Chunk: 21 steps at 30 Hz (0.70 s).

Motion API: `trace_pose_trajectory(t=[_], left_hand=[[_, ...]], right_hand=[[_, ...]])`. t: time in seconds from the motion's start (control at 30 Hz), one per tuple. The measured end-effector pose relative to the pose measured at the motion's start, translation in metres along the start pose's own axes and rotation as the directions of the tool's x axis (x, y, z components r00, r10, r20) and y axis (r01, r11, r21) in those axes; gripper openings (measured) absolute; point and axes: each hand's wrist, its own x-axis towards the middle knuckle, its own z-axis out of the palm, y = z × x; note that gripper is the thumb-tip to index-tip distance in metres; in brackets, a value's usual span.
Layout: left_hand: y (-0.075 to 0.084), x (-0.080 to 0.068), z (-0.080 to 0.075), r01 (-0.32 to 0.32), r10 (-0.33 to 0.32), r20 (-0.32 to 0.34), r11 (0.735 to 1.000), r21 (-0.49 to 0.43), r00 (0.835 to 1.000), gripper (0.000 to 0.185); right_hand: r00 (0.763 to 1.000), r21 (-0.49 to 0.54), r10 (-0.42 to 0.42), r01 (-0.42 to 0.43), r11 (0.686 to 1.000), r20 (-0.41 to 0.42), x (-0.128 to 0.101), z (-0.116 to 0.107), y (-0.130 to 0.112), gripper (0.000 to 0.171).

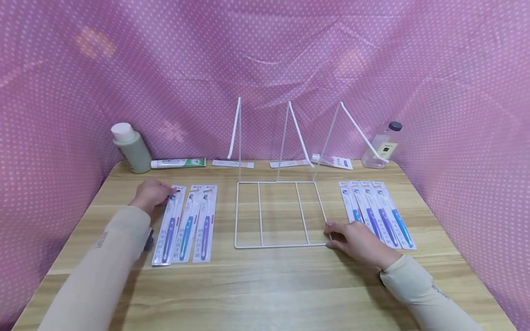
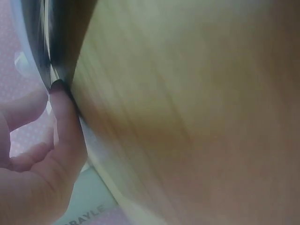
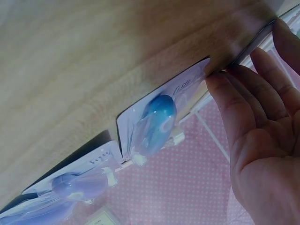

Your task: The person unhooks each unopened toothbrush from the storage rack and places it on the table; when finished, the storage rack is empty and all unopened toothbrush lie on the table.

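— Head view first: what containers stand on the tabletop (image 1: 265,285)?

— Two bottles at the far edge. A grey-green bottle (image 1: 131,148) with a white cap is near the far left corner, a clear bottle (image 1: 381,146) with a dark cap near the far right corner. What either holds I cannot tell. Between them lie tubes and flat sachets.

— And the wire rack (image 1: 278,214)?

— It lies at the middle of the tabletop, its flat base split into three bays, with three slanted dividers rising at the far side. Nothing sits in it.

— Where are the hands?

— The right hand (image 1: 359,241) has straight, relaxed fingers touching the rack's near right corner; it holds nothing. The left hand (image 1: 152,193) rests curled on the far end of the leftmost toothbrush pack (image 1: 169,227), fingers at its edge; whether it actually pinches it I cannot tell.

— Counts?

— Three packs left of the rack, four packs (image 1: 378,214) to its right, just beside the right hand.
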Motion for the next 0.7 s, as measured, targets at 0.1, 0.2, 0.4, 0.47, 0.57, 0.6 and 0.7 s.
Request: trace_pose_trajectory(t=[0.1,0.2,0.4,0.47,0.57,0.6,0.7], left_hand=[[0.0024,-0.0031,0.0004,-0.002,0.003,-0.03,0.999,0.042,1.0,0.036],[0.0038,-0.0052,0.0011,-0.006,0.009,-0.045,0.998,0.062,0.999,0.037],[0.0063,-0.0073,0.0043,-0.003,0.016,-0.079,0.987,0.163,0.997,0.042],[0.0063,-0.0072,0.0052,-0.001,0.022,-0.101,0.979,0.202,0.995,0.043],[0.0053,-0.0064,0.0058,0.003,0.025,-0.119,0.973,0.231,0.993,0.044],[0.0052,-0.0064,0.0055,0.008,0.02,-0.119,0.974,0.228,0.993,0.044],[0.0038,-0.0049,0.0058,0.022,0.005,-0.123,0.975,0.219,0.992,0.042]], right_hand=[[1.0,0.004,0.007,-0.007,1.0,0.012,0.0011,-0.0007,-0.0004,0.025],[1.0,0.004,0.011,-0.011,1.0,0.019,0.0018,-0.0014,-0.0007,0.025],[1.0,-0.008,-0.003,0.003,1.0,0.013,0.0035,-0.0009,-0.0025,0.025],[1.0,-0.008,-0.006,0.006,1.0,0.013,0.0041,-0.0007,-0.003,0.025],[1.0,-0.01,-0.005,0.005,1.0,0.013,0.0046,-0.0005,-0.0029,0.025],[1.0,-0.01,-0.004,0.004,1.0,0.013,0.0047,-0.0005,-0.0027,0.025],[1.0,-0.011,-0.002,0.002,1.0,0.013,0.0054,-0.001,-0.0028,0.025]])
